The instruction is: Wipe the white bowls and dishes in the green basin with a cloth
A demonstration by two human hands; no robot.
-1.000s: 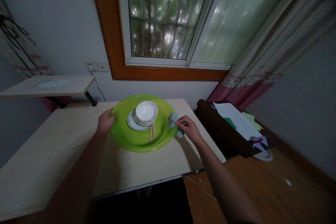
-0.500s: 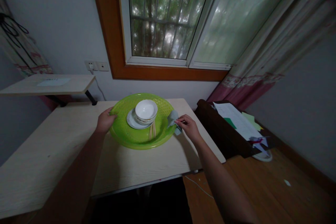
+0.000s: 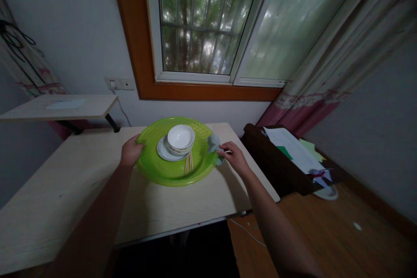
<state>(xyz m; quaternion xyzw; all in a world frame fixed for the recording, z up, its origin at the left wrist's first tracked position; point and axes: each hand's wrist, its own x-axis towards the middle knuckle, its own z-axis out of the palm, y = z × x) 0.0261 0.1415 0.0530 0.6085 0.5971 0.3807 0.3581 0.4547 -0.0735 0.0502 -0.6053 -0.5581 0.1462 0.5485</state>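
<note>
A large round green basin (image 3: 163, 172) is at the middle of the table, its left rim gripped by my left hand (image 3: 131, 150). Inside it stand several stacked white bowls (image 3: 181, 137) on a white plate (image 3: 163, 149). Two pairs of light chopsticks (image 3: 188, 163) lean near the bowls, their tips toward me. At the right rim, my right hand (image 3: 233, 156) pinches a grey-green cloth (image 3: 213, 144) that drapes over the edge. The hand's fingers are closed on the cloth at the rim; part of the cloth hangs outside.
The pale wooden table (image 3: 182, 208) reaches left under a small raised shelf (image 3: 84, 106). To the right, a dark brown piece of furniture (image 3: 260, 152) carries papers (image 3: 289, 147). A window (image 3: 202, 30) and a wall socket (image 3: 119, 83) are behind the table.
The cloth at the right rim has shifted slightly, with less of it hanging outside. My left hand keeps its grip, and the bowls, plate and chopsticks stay in place in the basin.
</note>
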